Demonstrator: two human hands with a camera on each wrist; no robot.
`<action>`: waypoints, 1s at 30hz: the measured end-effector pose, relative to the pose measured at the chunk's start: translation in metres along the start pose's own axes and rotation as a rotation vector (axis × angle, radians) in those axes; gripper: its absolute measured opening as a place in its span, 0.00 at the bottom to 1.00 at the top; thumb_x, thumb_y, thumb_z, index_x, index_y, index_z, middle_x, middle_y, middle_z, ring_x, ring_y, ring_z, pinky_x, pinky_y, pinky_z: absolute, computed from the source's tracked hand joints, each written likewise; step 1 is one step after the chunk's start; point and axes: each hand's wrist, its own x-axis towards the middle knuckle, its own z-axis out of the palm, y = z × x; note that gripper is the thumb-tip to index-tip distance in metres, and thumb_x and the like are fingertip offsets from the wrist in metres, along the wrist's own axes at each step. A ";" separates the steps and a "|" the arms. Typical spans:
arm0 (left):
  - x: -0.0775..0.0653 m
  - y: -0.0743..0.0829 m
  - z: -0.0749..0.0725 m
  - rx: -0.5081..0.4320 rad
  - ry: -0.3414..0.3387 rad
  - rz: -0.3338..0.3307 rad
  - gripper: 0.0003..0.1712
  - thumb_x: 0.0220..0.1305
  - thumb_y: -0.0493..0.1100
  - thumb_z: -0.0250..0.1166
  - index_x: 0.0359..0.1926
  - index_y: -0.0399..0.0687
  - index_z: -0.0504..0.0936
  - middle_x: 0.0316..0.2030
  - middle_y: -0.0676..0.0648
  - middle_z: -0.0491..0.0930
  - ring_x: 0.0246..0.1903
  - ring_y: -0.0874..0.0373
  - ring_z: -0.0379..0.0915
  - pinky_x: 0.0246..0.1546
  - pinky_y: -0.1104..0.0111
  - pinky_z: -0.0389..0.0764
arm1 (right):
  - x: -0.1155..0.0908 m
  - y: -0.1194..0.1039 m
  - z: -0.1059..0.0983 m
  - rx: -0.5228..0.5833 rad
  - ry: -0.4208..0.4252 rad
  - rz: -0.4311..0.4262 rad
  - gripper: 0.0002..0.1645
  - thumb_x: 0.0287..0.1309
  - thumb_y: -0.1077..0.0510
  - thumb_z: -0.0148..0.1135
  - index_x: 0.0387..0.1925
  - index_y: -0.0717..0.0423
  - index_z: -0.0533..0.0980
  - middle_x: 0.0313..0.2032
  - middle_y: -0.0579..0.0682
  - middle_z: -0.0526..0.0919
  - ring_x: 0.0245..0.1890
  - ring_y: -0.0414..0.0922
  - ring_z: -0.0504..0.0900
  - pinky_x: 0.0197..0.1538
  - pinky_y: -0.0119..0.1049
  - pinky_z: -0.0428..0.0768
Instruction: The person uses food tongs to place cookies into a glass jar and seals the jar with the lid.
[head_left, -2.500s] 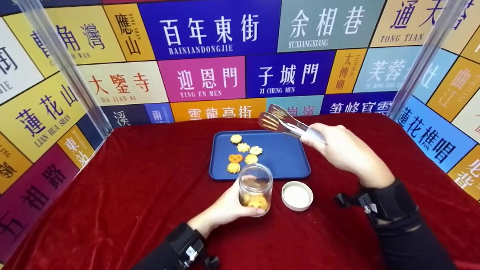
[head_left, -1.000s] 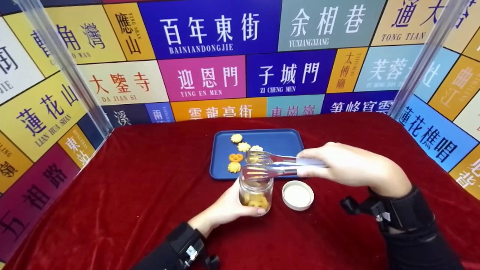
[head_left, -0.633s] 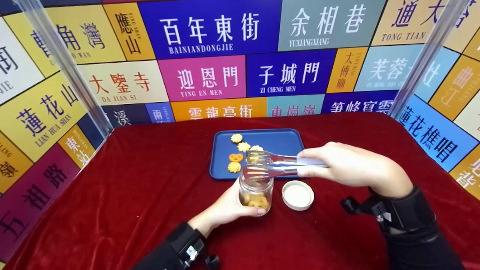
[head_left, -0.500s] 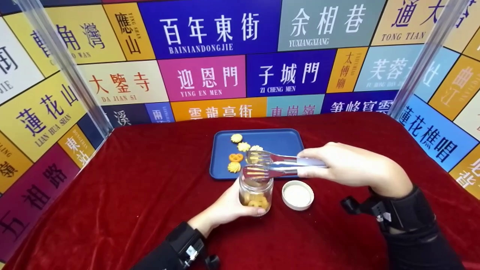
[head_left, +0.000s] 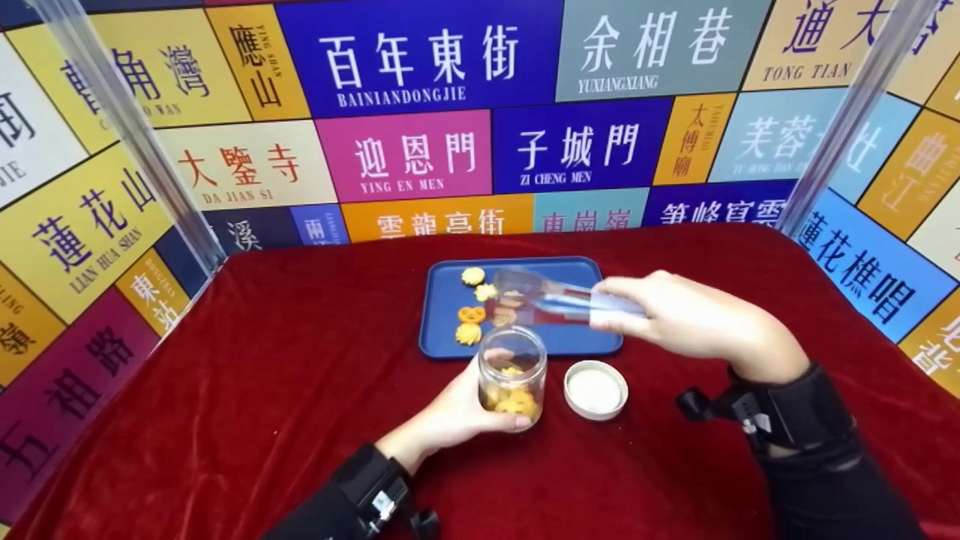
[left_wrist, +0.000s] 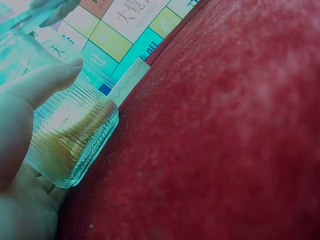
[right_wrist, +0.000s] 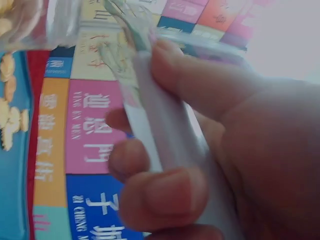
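Observation:
In the head view my left hand (head_left: 457,405) grips an upright clear glass jar (head_left: 517,360), thumb across its front. Several yellow cookies lie inside. The left wrist view shows the thumb around the ribbed jar (left_wrist: 75,130). My right hand (head_left: 682,319) holds food tongs (head_left: 555,298), blurred, with their heads above the blue tray (head_left: 585,337). In the right wrist view, thumb and fingers wrap the tongs' pale handle (right_wrist: 167,115). Beneath and left of the tongs, several piped cookies (head_left: 469,334) and a pretzel-shaped cookie (head_left: 472,315) lie on the tray.
A round cream-coloured lid (head_left: 595,390) lies to the right of the jar. Red velvet cloth (head_left: 300,360) covers the table. Behind it stands a colourful wall of sign panels (head_left: 420,60), with clear posts (head_left: 150,150) at both sides.
The tongs came down to the jar's mouth, then moved back and up over the tray. A yellow piece now shows higher inside the jar. My left hand and the jar have stayed put.

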 end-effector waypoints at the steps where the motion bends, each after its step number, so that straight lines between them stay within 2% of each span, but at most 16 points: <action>1: 0.000 0.000 0.000 0.005 0.004 0.002 0.49 0.53 0.37 0.83 0.72 0.42 0.66 0.58 0.47 0.83 0.57 0.56 0.81 0.64 0.65 0.76 | 0.003 0.004 0.002 -0.011 0.024 0.021 0.20 0.76 0.35 0.59 0.50 0.44 0.80 0.28 0.40 0.77 0.27 0.39 0.74 0.34 0.37 0.73; 4: 0.000 0.001 0.000 0.010 0.012 -0.005 0.49 0.52 0.37 0.83 0.72 0.43 0.66 0.59 0.48 0.83 0.57 0.56 0.81 0.64 0.65 0.76 | 0.014 0.016 0.012 -0.073 0.101 0.093 0.24 0.75 0.36 0.61 0.55 0.48 0.80 0.29 0.43 0.79 0.29 0.43 0.76 0.35 0.41 0.74; 7: -0.001 0.002 0.000 0.017 0.015 -0.010 0.49 0.52 0.38 0.84 0.71 0.44 0.66 0.58 0.48 0.83 0.57 0.56 0.81 0.64 0.65 0.76 | 0.028 0.028 0.027 -0.126 0.173 0.183 0.28 0.74 0.33 0.61 0.55 0.52 0.80 0.30 0.48 0.81 0.31 0.48 0.79 0.35 0.46 0.75; 11: 0.000 0.002 0.000 0.021 0.014 -0.011 0.49 0.52 0.38 0.84 0.72 0.44 0.67 0.58 0.49 0.83 0.57 0.56 0.81 0.63 0.65 0.76 | 0.044 0.042 0.050 -0.106 0.230 0.281 0.30 0.75 0.35 0.60 0.55 0.57 0.79 0.33 0.54 0.82 0.32 0.53 0.82 0.36 0.51 0.78; 16: 0.000 0.002 0.000 0.027 0.012 -0.016 0.49 0.53 0.38 0.83 0.72 0.44 0.67 0.58 0.49 0.83 0.57 0.57 0.81 0.64 0.65 0.76 | 0.059 0.055 0.074 -0.062 0.204 0.328 0.26 0.77 0.41 0.60 0.51 0.62 0.79 0.32 0.55 0.81 0.34 0.55 0.82 0.41 0.52 0.80; 22: 0.001 0.003 0.000 0.022 0.008 -0.012 0.49 0.53 0.37 0.83 0.72 0.44 0.67 0.59 0.49 0.83 0.57 0.56 0.81 0.64 0.64 0.76 | 0.070 0.060 0.091 -0.035 0.138 0.379 0.26 0.78 0.41 0.58 0.47 0.63 0.79 0.30 0.56 0.79 0.40 0.57 0.82 0.46 0.53 0.79; 26: 0.001 0.003 0.000 0.023 0.009 -0.012 0.49 0.53 0.38 0.84 0.72 0.43 0.67 0.59 0.48 0.82 0.57 0.56 0.81 0.64 0.64 0.76 | 0.073 0.060 0.099 -0.032 0.118 0.387 0.25 0.79 0.41 0.57 0.43 0.61 0.79 0.27 0.55 0.76 0.37 0.57 0.81 0.44 0.51 0.78; 30: 0.000 0.002 0.000 0.032 0.010 -0.012 0.49 0.53 0.39 0.84 0.72 0.45 0.67 0.59 0.49 0.83 0.57 0.57 0.81 0.65 0.64 0.76 | 0.075 0.059 0.106 -0.052 0.137 0.364 0.23 0.79 0.43 0.58 0.39 0.59 0.78 0.27 0.53 0.77 0.35 0.56 0.81 0.42 0.51 0.79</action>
